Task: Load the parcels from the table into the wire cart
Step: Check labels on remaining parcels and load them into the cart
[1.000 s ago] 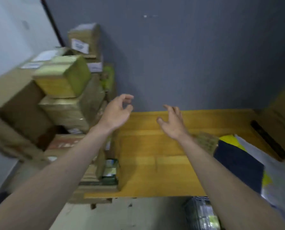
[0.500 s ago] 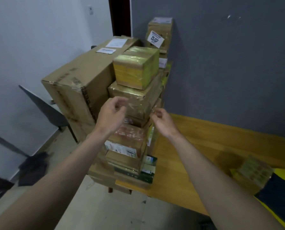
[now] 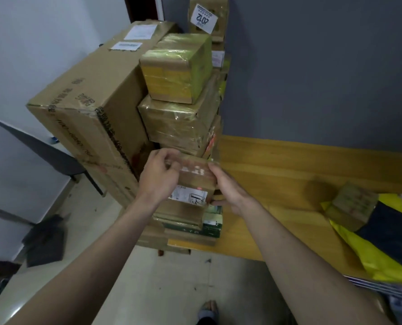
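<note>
A stack of taped cardboard parcels stands at the left end of the wooden table point(image 3: 289, 165). My left hand point(image 3: 159, 175) and my right hand point(image 3: 228, 191) grip the two sides of a small brown parcel point(image 3: 194, 179) with a white label in the middle of the stack. Above it sit a larger taped parcel point(image 3: 179, 125) and a yellow-taped box point(image 3: 176, 66). Flat parcels point(image 3: 190, 221) lie beneath it. The rim of the wire cart point(image 3: 382, 286) shows at the lower right.
A big cardboard carton point(image 3: 90, 102) stands left of the stack. A labelled box point(image 3: 207, 17) is at the back by the grey wall. A small box point(image 3: 352, 205) and yellow and navy mail bags point(image 3: 387, 245) lie at the table's right. A dark dustpan point(image 3: 45, 240) is on the floor.
The view swung left to the stack. Both hands moved from above the table down onto the small labelled parcel and closed on its sides.
</note>
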